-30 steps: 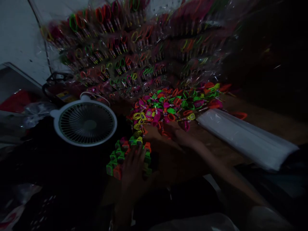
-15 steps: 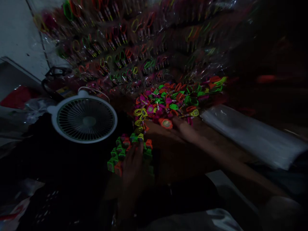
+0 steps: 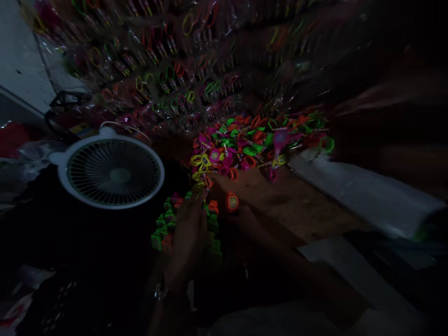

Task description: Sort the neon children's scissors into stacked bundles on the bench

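Observation:
My right hand [image 3: 247,219] is closed on an orange toy watch [image 3: 232,201], its round dial facing up, just right of the grouped watches. My left hand [image 3: 189,226] lies with fingers stretched out over a tight block of green and orange toy watches [image 3: 170,217], covering part of it. Its fingertips are near a yellow watch [image 3: 198,176] at the edge of the pile; dim light hides whether they touch it. A loose pile of pink, green, orange and yellow toy watches [image 3: 241,140] spreads beyond both hands.
A round white fan [image 3: 159,179] stands on the left. Rows of bagged watches [image 3: 168,74] rise behind the pile. On the right lies a clear plastic bundle [image 3: 364,186] across the brown tabletop [image 3: 297,205]. Another person's blurred arm [image 3: 381,98] shows at far right.
My right hand has drawn back from the pile toward my left hand, carrying the orange watch. My left hand has shifted slightly forward over the block. At right, another person's arm has come into view.

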Demonstrator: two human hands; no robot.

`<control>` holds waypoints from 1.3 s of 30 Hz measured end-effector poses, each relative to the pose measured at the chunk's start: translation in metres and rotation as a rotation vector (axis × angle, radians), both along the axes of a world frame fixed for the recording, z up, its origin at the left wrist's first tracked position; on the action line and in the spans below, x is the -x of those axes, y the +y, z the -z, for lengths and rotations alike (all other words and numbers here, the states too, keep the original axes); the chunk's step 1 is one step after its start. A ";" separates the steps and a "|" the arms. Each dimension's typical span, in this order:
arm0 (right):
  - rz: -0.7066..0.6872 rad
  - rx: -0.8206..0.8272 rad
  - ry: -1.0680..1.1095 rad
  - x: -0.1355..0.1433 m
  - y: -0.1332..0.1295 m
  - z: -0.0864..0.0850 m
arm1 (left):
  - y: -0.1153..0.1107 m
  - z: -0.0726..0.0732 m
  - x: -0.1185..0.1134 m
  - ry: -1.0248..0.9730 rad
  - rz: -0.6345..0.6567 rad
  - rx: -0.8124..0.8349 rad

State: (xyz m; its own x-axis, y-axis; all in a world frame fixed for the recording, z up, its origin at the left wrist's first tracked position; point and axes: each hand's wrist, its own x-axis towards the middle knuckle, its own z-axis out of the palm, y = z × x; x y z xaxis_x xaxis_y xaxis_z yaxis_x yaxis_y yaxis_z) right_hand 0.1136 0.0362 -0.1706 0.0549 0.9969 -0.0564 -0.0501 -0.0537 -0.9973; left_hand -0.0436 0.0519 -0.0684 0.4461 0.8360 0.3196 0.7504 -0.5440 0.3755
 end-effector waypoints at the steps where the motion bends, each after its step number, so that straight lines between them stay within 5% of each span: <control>1: -0.008 -0.005 0.011 0.000 -0.001 -0.001 | 0.003 0.003 -0.001 0.023 0.013 0.002; 5: -0.027 0.016 0.014 0.002 -0.006 0.000 | 0.007 0.010 -0.003 0.114 0.012 0.021; 12: 0.160 -0.037 -0.238 0.021 -0.019 0.001 | 0.005 0.007 -0.006 0.234 -0.018 -0.015; 17: 0.216 -0.028 -0.176 0.038 -0.022 0.011 | 0.004 0.004 -0.007 0.292 0.003 0.017; 25: 0.036 -0.110 -0.538 0.038 -0.018 0.010 | 0.002 0.003 -0.005 0.347 0.045 0.088; 39: -0.145 -0.129 -0.615 0.022 -0.003 -0.009 | 0.004 0.001 0.002 0.380 0.079 0.071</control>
State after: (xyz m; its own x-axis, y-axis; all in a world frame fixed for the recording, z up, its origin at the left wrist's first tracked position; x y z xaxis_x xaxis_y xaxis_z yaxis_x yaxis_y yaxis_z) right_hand 0.0920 0.0335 -0.1615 -0.0970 0.9933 0.0635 0.5315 0.1056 -0.8404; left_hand -0.0461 0.0554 -0.0691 0.5856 0.8082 0.0619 0.7999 -0.5885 0.1175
